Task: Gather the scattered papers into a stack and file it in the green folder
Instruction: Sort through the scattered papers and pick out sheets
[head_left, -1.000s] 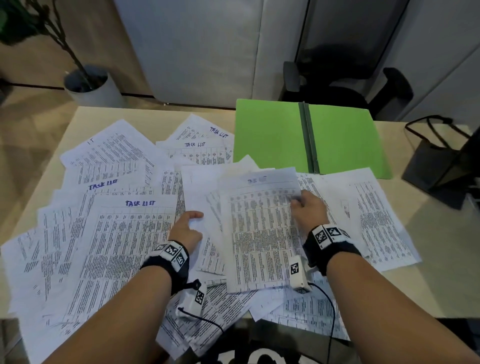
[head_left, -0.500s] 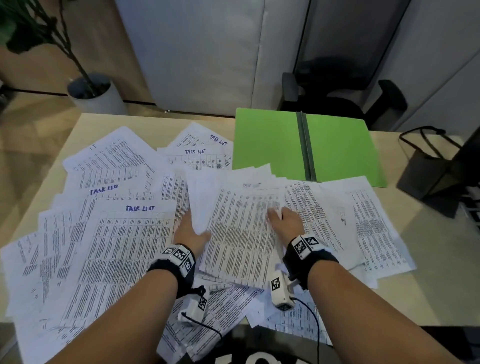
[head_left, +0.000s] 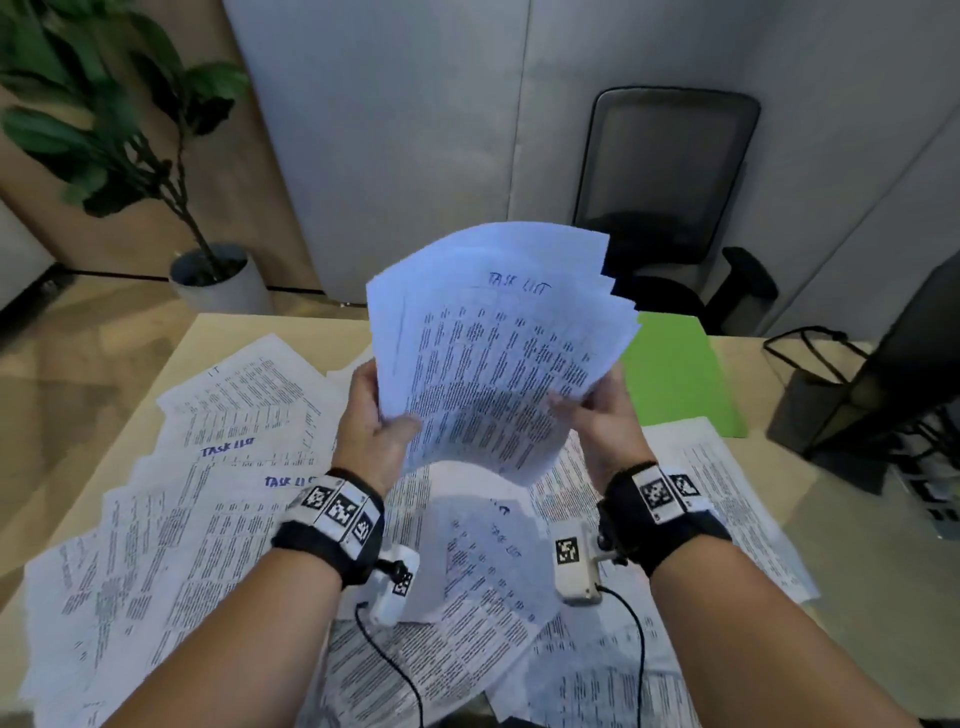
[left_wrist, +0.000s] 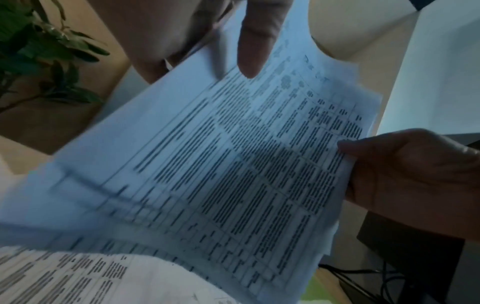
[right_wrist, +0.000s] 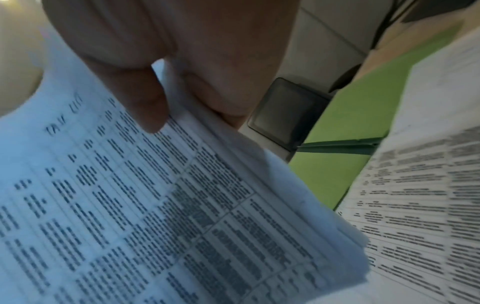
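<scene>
Papers (head_left: 498, 358) fanned, upright, long axis tilted up-right | left hand (head_left: 371, 421), right hand (head_left: 602, 415) pinch lower edges

Setting: office | evidence: light wood desk (head_left: 831, 561) strewn with printed "TASK LIST" sheets (head_left: 234, 395) | open green folder (head_left: 675, 374) | black mesh-back office chair (head_left: 665, 176) | grey partition panels (head_left: 389, 130) | potted plant (head_left: 208, 270)

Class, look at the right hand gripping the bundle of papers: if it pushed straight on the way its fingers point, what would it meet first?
Probably the bundle of papers itself, already held by the right hand; beyond that, likely the green folder on the desk, though depth is unclear.
</scene>
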